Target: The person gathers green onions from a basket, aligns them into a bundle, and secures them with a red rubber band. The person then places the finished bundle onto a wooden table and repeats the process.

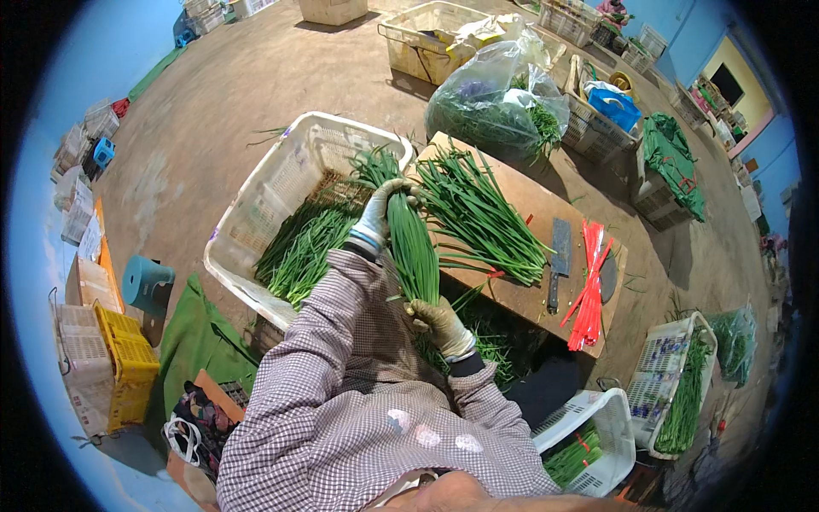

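My left hand (384, 211), in a work glove, wraps around the upper part of a bunch of garlic chives (413, 246). At its lower end, my gloved right hand (441, 325) closes on the stems. The bunch slants between a white plastic crate (256, 185) and a wooden board (518, 301). More chives (310, 249) lie inside that crate. On the board, a loose heap of chives (483, 214) is spread beside a cleaver (560, 249) with a dark handle. Red plastic ties (588, 294) rest right of the cleaver, partly over a dark round object (608, 278).
Behind the board stands a clear plastic bag of greens (492, 105). A white basket (614, 441) at lower right holds chives bundled with red ties. Another crate (652, 365) of chives is farther right. A teal stool (147, 281) and yellow crate (128, 365) stand left. Another person (613, 13) is far back.
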`<state>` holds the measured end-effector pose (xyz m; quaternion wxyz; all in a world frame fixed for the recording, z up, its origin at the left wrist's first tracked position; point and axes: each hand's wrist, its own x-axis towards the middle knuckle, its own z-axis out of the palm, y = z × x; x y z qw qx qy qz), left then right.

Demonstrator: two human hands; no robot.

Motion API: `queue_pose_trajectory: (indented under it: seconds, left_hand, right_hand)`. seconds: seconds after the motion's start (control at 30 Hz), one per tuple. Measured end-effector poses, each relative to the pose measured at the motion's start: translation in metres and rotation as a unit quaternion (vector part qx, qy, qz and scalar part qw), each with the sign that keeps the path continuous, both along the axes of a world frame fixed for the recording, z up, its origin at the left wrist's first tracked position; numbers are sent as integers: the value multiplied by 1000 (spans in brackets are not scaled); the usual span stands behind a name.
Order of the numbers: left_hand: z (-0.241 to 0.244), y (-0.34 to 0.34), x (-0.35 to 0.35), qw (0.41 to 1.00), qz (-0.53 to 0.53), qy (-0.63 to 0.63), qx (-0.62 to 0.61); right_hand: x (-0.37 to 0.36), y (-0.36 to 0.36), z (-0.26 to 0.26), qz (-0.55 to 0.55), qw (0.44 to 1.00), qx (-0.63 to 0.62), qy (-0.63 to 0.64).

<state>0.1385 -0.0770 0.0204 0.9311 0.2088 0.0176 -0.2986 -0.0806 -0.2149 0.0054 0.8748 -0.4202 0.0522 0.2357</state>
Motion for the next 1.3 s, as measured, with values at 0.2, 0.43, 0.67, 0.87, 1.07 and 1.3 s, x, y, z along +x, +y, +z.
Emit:
queue_pose_trajectory:
  seconds: [0.2,0.43,0.67,0.87,1.07,1.3]
  left_hand:
    - [-30,43,-28,825,353,-109,427]
    - [-27,-20,-170,913,-32,47,405]
    - [-70,3,-129,983,75,7,169]
    - [-77,9,-117,994,105,17,-23]
    - [-53,20,-110,996,76,-12,-45]
    - [-44,9,-111,992,54,-71,87]
  right_hand:
    - [32,-47,-47,-79,748,-642,-149]
    - [35,-7,-24,-36,572,-795,-197]
    - [7,-6,-7,-11,657,-639,-399]
    - [-23,-36,-25,-16,660,-642,-391]
    - [-41,-50,-68,52,587,-772,-238]
    - [-41,-83,-99,345,549,-759,-57]
